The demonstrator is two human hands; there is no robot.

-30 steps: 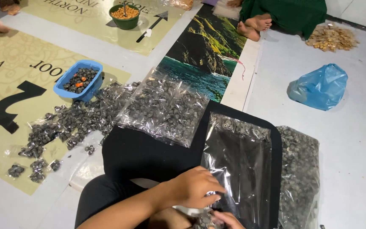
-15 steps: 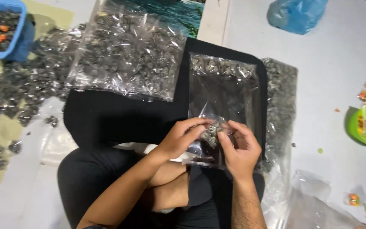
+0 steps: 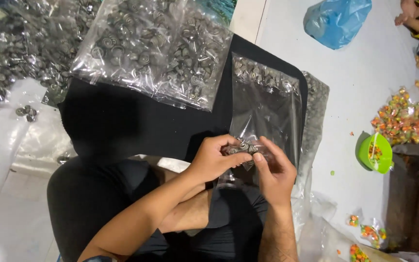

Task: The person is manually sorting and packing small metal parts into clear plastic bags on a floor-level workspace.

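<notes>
Heaps of small dark striped candies (image 3: 6,53) lay loose on the floor at far left, with a big clear bag of the same candies (image 3: 156,51) just right of them, resting on the far edge of the black cloth (image 3: 122,126) over my lap. My left hand (image 3: 214,162) pinched a few striped candies (image 3: 243,146) at the near mouth of a clear plastic pouch (image 3: 267,111), fingers closed around them. My right hand (image 3: 275,172) met it from the right, fingers gripping the pouch's film beside the candies. The pouch lay flat on the cloth, a row of candies already at its far end. I judged the film thin, limp and slippery, best held by its open edge; the candies seemed light, hard and prone to roll. Farther right stood a green bowl (image 3: 381,162) of coloured sweets, and a blue bag (image 3: 338,22) far off.
</notes>
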